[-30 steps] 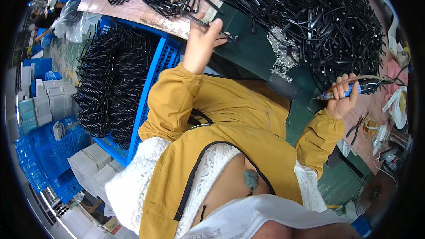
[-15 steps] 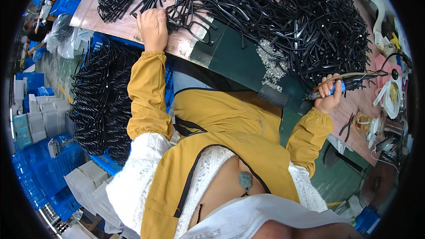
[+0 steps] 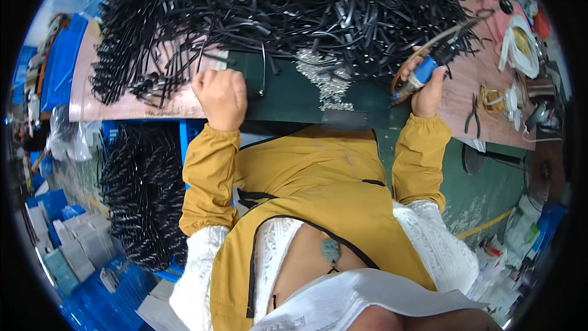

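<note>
My left hand (image 3: pixel 221 99) is closed in a fist above the table's front edge; whatever it may hold is hidden by its fingers. Just right of it, a thin black eyeglass temple (image 3: pixel 264 73) lies on the dark green mat (image 3: pixel 282 99). My right hand (image 3: pixel 428 93) is wrapped round a blue-and-black electric screwdriver (image 3: pixel 424 72), its tip pointing down and left over the mat. Between my hands lies a heap of tiny silver metal parts (image 3: pixel 331 79), too small to name. Beyond it spreads a large pile of black eyeglass parts (image 3: pixel 294 12).
Neater rows of black eyeglass frames (image 3: pixel 109 73) sit at the table's left. Below, a blue crate holds many black frames (image 3: pixel 144 196). Pliers (image 3: pixel 473 114) and a small amber container (image 3: pixel 492 99) lie at right. The screwdriver's cable (image 3: pixel 456 32) runs to the upper right.
The view has turned, levelling the table edge. My left hand has moved away from the eyeglass frames at the left, toward the mat. My right hand keeps its hold on the screwdriver.
</note>
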A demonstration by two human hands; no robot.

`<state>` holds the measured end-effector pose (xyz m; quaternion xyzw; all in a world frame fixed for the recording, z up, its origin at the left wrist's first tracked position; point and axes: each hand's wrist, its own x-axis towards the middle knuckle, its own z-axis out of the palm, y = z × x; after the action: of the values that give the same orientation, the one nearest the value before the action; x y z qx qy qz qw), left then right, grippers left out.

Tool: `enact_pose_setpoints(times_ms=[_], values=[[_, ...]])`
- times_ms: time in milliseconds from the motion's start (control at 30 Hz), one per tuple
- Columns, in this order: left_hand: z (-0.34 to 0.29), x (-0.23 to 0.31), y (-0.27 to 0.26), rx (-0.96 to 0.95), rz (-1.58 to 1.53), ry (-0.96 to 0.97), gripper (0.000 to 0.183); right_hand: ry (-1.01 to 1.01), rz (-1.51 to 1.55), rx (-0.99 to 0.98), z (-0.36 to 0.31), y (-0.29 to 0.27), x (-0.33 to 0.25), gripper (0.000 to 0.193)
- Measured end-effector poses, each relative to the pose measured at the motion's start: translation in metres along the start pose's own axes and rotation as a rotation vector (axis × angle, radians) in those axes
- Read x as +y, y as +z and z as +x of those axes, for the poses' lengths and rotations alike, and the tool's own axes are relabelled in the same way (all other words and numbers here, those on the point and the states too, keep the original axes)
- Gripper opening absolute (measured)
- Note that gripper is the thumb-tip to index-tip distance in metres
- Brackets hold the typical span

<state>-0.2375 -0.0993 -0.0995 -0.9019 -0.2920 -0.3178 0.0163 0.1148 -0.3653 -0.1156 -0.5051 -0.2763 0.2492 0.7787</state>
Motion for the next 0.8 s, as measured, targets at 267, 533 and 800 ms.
enact_pose_setpoints(times_ms=[267, 533, 800], values=[[0.034, -0.024, -0.019, -0.226, -0.006, -0.094, 0.03, -0.423, -0.972, 0.109, 0.038, -0.044, -0.011, 0.025], [0.173, 0.059, 0.018, -0.119, -0.282, -0.091, 0.035, -0.579, -0.54, 0.547, 0.028, -0.09, -0.018, 0.017], [0.244, 0.083, 0.111, -0.599, 0.089, -0.248, 0.041, -0.166, -1.441, 0.524, 0.013, -0.141, -0.059, 0.031]])
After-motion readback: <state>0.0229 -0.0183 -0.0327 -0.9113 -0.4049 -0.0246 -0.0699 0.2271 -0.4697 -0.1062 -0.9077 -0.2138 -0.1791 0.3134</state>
